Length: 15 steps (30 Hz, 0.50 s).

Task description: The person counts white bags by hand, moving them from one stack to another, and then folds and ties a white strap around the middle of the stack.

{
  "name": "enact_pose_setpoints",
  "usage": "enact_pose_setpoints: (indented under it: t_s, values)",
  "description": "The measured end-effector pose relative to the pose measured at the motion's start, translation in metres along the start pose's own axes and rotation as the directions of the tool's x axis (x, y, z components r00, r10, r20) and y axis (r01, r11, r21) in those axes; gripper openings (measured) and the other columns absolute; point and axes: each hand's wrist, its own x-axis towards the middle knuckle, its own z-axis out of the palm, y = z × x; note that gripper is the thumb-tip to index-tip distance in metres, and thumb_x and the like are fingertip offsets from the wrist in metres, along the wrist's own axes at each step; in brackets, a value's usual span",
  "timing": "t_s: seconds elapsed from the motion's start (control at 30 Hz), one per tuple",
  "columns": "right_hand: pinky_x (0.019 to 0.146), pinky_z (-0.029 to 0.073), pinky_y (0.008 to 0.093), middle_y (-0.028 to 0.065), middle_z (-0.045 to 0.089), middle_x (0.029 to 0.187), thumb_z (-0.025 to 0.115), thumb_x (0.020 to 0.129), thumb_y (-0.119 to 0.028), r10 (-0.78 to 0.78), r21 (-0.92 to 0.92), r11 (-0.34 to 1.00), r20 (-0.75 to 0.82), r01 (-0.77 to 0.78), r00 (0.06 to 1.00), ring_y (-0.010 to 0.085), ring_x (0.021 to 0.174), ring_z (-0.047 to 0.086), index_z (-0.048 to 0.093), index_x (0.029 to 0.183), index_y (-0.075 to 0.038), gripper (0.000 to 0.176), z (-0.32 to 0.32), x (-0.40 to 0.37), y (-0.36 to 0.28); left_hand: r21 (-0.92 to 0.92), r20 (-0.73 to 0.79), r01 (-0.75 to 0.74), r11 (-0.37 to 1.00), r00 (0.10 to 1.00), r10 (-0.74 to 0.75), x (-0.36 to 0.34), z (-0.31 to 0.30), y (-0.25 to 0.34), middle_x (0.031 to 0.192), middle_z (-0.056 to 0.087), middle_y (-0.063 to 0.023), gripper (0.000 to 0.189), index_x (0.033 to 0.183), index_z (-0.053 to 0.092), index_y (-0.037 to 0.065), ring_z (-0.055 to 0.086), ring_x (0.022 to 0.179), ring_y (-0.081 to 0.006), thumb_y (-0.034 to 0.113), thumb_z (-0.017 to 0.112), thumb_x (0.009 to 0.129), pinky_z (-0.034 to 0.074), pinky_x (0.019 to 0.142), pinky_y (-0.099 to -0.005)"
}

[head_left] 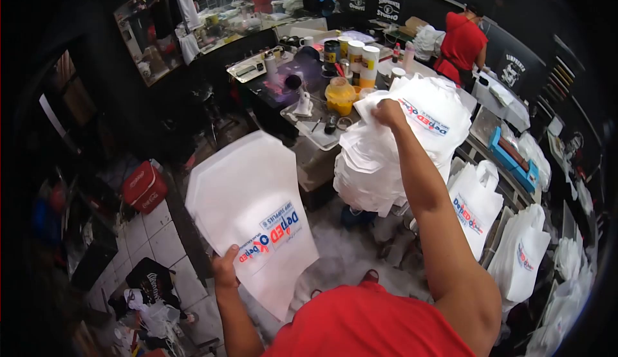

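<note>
A white printed bag (pixel 251 196) with blue and red lettering hangs at the left, its lower edge pinched in my left hand (pixel 226 268), thumb on the printed face. On the right, my right hand (pixel 388 114) is closed at the left top edge of a tall stack of white bags (pixel 373 164); the top bag (pixel 434 116) carries the same print. What lies between those fingers is too small to make out.
Behind the stack, a table holds a yellow tub (pixel 340 96), white bottles (pixel 369 67) and a purple-stained board (pixel 283 87). More printed bags (pixel 475 206) hang at the right. A person in red (pixel 460 42) stands at the back. A red cooler (pixel 145 186) sits on the left floor.
</note>
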Motion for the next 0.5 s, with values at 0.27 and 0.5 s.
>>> enact_pose_setpoints:
  t_s: [0.27, 0.5]
  values:
    - [0.095, 0.049, 0.0374, 0.0195, 0.064, 0.131, 0.068, 0.082, -0.014, -0.405, 0.625, 0.691, -0.082, 0.363, 0.911, 0.032, 0.112, 0.065, 0.062, 0.093, 0.003, 0.021, -0.033, -0.149, -0.082, -0.217, 0.118, 0.291, 0.932, 0.956, -0.27, 0.025, 0.039, -0.016, 0.116, 0.065, -0.021, 0.042, 0.126, 0.054, -0.01, 0.068, 0.098, -0.0307, 0.009, 0.055, 0.089, 0.057, 0.086, -0.0384]
    - [0.117, 0.025, 0.0612, 0.0171, 0.036, 0.158, 0.065, 0.074, -0.011, -0.86, 0.728, 0.448, 0.193, 0.519, 0.472, 0.0484, 0.149, 0.017, 0.055, 0.074, 0.0, 0.015, -0.009, -0.297, -0.159, -0.356, 0.345, 0.374, 0.856, 0.904, -0.251, 0.034, 0.1, 0.015, 0.125, 0.062, -0.0209, 0.048, 0.136, 0.046, -0.007, 0.065, 0.108, -0.0318, 0.019, 0.053, 0.096, 0.055, 0.092, -0.0406]
